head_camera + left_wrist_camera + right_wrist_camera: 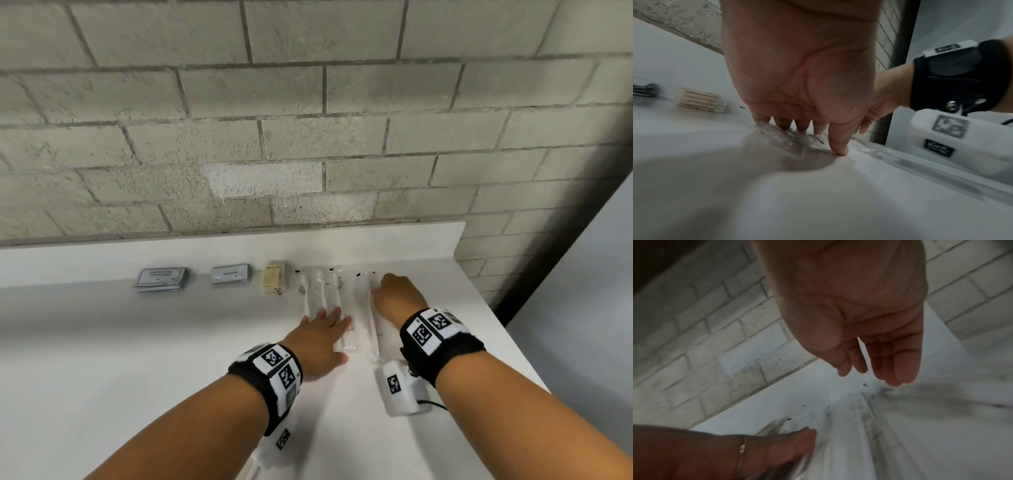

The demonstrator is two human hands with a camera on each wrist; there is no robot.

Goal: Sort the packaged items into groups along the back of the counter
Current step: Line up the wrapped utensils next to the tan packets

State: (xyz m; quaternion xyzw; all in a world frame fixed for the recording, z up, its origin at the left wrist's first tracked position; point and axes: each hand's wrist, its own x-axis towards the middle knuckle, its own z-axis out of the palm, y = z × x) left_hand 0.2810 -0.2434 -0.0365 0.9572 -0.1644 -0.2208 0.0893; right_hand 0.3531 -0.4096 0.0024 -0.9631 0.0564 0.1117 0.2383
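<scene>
Two hands: both lie on the counter (171, 342)'s wrapped toothbrushes, gripping nothing.
Left hand (318, 339): fingers straight and spread, pressing flat on the near ends of the left toothbrush group (322, 294).
Right hand (397, 298): fingers relaxed, resting over the right toothbrush pair (368, 308), just beside the left hand.
Other groups: beyond and left of the left hand sit the beige packets (274, 277), toothpaste sachets (230, 274) and shampoo sachets (160, 277).
Risk: slick clear wrappers likely slide unevenly under flat fingers, so one push could skew rows or merge both toothbrush groups.
</scene>
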